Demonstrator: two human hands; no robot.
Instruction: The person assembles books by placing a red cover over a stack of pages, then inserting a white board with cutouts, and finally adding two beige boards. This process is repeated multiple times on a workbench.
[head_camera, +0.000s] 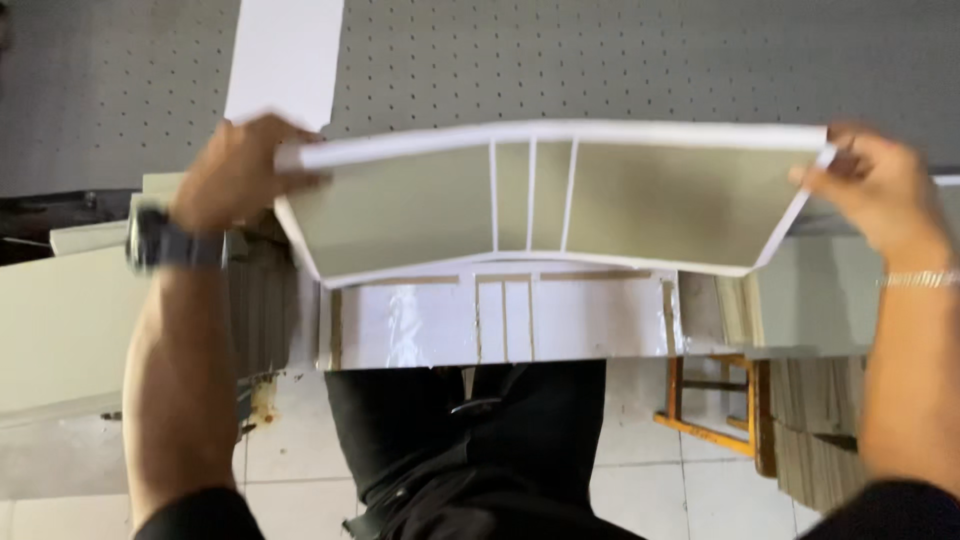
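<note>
Both hands hold a folded cardboard panel up over a perforated work surface.

The left hand (235, 172), at nine o'clock with a dark wristwatch (170, 243), is closed around the left end of the cardboard panel (550, 205); the right hand (880, 190), at three o'clock with a silver bracelet (920, 279), pinches its right corner. The panel spans the centre, its glossy white flap (500, 320) hanging toward six o'clock, above the grey perforated board (600, 60). An orange metal frame (715, 400) stands at five o'clock.

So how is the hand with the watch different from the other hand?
The left hand has a dark watch on its wrist; the right hand has a thin silvery bracelet. The left hand curls over the rolled top edge of the white-bordered folded sheet; the right hand pinches the sheet's far corner. Both are bare and lift the same sheet by its ends.
</note>
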